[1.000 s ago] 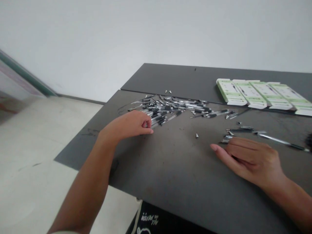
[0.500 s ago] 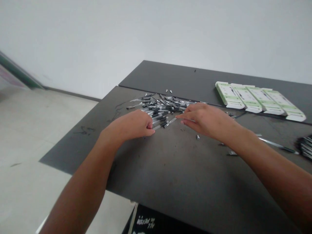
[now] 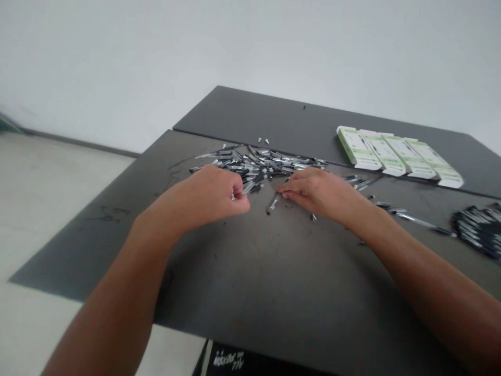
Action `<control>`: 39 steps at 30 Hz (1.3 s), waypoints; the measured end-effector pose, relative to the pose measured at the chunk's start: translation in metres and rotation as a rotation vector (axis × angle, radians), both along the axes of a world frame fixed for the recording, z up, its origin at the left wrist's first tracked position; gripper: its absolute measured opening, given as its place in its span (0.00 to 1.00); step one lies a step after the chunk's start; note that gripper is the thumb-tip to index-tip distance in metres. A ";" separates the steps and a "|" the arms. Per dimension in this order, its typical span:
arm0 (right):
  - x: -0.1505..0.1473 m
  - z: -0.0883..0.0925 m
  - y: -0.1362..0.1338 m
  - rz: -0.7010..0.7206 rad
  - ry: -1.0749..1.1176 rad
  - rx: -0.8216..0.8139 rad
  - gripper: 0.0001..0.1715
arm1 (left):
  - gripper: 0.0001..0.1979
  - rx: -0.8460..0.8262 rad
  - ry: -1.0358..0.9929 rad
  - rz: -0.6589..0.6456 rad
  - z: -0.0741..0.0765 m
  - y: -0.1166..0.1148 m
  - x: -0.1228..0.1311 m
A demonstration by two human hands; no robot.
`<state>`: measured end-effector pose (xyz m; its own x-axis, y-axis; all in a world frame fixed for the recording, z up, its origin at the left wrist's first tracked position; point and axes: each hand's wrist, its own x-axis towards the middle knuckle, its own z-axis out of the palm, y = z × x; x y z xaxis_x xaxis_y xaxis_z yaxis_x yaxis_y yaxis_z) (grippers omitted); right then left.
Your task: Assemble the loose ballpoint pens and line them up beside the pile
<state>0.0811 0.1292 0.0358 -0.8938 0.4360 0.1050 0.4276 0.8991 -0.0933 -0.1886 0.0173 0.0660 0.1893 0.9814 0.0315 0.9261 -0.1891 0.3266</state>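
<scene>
A heap of black-and-clear pens (image 3: pixel 258 164) lies on the dark grey table (image 3: pixel 274 282). My left hand (image 3: pixel 213 196) is curled into a fist at the heap's near edge, gripping a pen whose end pokes out by the thumb. My right hand (image 3: pixel 317 190) rests on the table just right of it, fingers pinched on a single pen (image 3: pixel 273 202) that points toward me. A small metal pen tip (image 3: pixel 313 216) lies by my right wrist.
A row of green-and-white cardboard boxes (image 3: pixel 395 156) lies at the back right. A second bundle of black pens (image 3: pixel 479 230) sits at the right edge, with loose pens and parts (image 3: pixel 410 218) before it. The table's left edge drops to a pale floor (image 3: pixel 47 198).
My right hand has swung left from the loose parts on the right to the pen heap and taken hold of one pen. My left hand stays fisted at the heap.
</scene>
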 end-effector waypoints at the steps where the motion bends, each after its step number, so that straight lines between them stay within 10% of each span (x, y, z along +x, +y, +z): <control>1: 0.001 0.000 -0.001 0.000 0.009 0.002 0.17 | 0.09 0.007 -0.009 -0.004 0.001 0.000 0.002; 9: 0.007 0.002 -0.009 0.045 0.102 -0.074 0.20 | 0.11 0.071 -0.043 0.023 0.003 -0.002 0.015; 15: 0.058 0.022 -0.014 -0.433 0.190 -0.082 0.15 | 0.10 0.129 -0.094 0.003 -0.005 0.000 0.014; 18: 0.074 0.024 -0.011 -0.399 0.119 -0.097 0.13 | 0.10 0.175 -0.134 0.003 -0.007 0.001 0.013; 39: -0.020 0.006 0.029 -0.199 0.004 0.018 0.14 | 0.09 0.260 -0.159 0.132 0.000 0.001 0.013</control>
